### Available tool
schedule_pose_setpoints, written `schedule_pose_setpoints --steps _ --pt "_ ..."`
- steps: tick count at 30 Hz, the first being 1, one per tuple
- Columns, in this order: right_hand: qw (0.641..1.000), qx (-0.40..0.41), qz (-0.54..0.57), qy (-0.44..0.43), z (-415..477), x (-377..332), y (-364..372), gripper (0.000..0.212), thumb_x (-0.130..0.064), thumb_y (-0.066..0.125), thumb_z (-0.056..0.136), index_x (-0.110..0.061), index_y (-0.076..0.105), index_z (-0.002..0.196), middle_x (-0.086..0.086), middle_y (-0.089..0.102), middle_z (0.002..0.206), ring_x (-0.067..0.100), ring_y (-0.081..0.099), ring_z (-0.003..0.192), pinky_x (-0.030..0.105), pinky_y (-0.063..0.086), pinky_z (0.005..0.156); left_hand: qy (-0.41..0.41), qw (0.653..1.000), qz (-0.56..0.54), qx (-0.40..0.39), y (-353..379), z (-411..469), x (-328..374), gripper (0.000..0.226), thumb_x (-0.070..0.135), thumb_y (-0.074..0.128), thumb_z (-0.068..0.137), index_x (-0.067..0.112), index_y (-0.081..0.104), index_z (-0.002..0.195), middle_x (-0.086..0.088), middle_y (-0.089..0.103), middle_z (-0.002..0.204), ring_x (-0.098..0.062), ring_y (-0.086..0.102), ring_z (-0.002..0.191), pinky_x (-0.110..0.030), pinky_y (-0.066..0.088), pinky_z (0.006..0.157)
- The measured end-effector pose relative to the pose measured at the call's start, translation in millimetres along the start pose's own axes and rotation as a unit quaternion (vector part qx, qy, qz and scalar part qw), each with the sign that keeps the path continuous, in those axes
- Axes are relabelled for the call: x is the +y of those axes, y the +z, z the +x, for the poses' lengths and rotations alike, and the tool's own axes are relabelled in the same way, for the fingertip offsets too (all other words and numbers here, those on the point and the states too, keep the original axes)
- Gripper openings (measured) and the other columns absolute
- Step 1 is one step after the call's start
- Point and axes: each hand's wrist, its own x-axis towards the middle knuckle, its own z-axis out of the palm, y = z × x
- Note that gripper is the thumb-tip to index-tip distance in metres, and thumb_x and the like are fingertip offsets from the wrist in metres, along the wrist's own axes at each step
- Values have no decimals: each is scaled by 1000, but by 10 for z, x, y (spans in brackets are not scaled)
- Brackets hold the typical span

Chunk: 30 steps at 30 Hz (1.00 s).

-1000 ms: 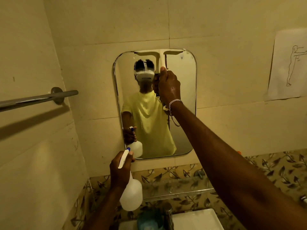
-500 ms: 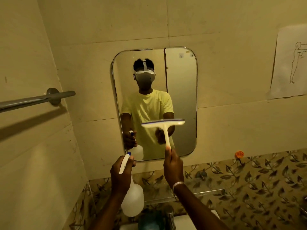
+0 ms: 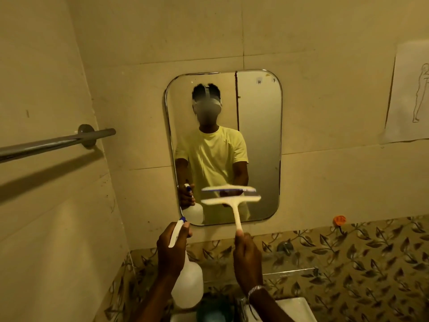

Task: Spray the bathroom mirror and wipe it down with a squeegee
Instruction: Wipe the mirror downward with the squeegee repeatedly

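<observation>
A rounded rectangular mirror point(image 3: 257, 140) hangs on the tiled wall ahead. My right hand point(image 3: 247, 259) grips the handle of a cream squeegee point(image 3: 232, 201), whose blade lies level against the mirror's lower part. My left hand point(image 3: 171, 247) holds a white spray bottle point(image 3: 188, 287) by its neck, nozzle with a blue tip pointing up toward the mirror's lower left corner. The mirror reflects a person in a yellow shirt with both tools.
A metal towel bar point(image 3: 53, 142) sticks out from the left wall at shoulder height. A paper drawing point(image 3: 411, 96) hangs on the right. Below the mirror runs a leaf-patterned tile band point(image 3: 348, 252) with a glass shelf point(image 3: 290, 271), an orange hook point(image 3: 339, 220) and a white basin point(image 3: 292, 307).
My right hand has pulled the squeegee from the mirror's top edge down to its lower part. The left hand with the bottle has stayed low at the left.
</observation>
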Motion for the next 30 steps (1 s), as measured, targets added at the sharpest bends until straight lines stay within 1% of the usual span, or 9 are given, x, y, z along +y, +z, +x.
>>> schedule_pose_setpoints --steps 3,5,8,10,14,20,24,26,30 --pt "995 -2 29 -91 397 -857 38 38 -49 38 105 -24 60 87 -7 47 56 3 41 43 18 32 40 11 1000 11 0 -7 23 0 18 12 59 100 8 71 87 -4 74 76 -19 72 75 -51 62 72" --pt "989 2 20 -144 704 -1419 94 37 -42 39 109 -18 61 92 -6 50 60 2 48 45 14 35 39 15 1000 11 0 -10 30 18 19 12 58 101 9 71 87 -5 74 76 -23 72 77 -51 61 73" --pt "978 22 16 -205 1056 -2110 192 48 -43 35 110 -6 65 107 10 63 76 4 53 57 15 41 46 0 1000 7 15 -14 37 52 22 13 59 101 23 70 85 -3 74 76 -23 72 76 -50 62 73" --pt "979 26 5 -202 1212 -2433 256 54 -47 32 110 -5 65 113 13 68 87 16 59 69 31 47 58 -2 1000 4 20 -34 41 66 26 13 60 100 30 68 82 -1 74 74 -21 72 74 -49 63 71" --pt "977 25 18 -210 1345 -2821 398 56 -46 30 110 -3 64 117 20 72 105 30 70 92 45 56 78 -16 1000 -8 20 -101 66 51 25 14 61 100 30 68 82 -6 74 75 -26 72 74 -54 62 71" --pt "977 29 -33 -210 1344 -3050 585 55 -43 26 112 -4 64 121 17 71 116 31 67 106 38 51 89 -8 1000 2 25 -180 153 -1 23 29 61 99 16 72 84 -3 74 73 -23 72 73 -51 62 72" --pt "978 43 -15 -206 1348 -2950 605 54 -43 28 111 -2 61 125 20 69 120 34 66 110 33 43 81 -7 1000 -7 26 -209 182 -55 42 52 54 91 14 72 83 -2 74 74 -20 72 74 -46 62 71" --pt "977 32 -23 -210 1313 -2796 656 55 -44 28 111 -2 59 126 23 67 119 35 65 106 34 46 78 -11 1000 -3 27 -189 189 -87 38 49 55 92 16 72 84 -1 74 74 -19 72 73 -48 63 71" --pt "978 14 6 -209 1087 -2137 791 41 -38 38 110 -4 60 119 20 67 94 14 60 68 17 39 48 -19 999 10 30 -136 193 -137 20 28 62 99 32 69 82 1 74 73 -18 72 72 -54 62 71"
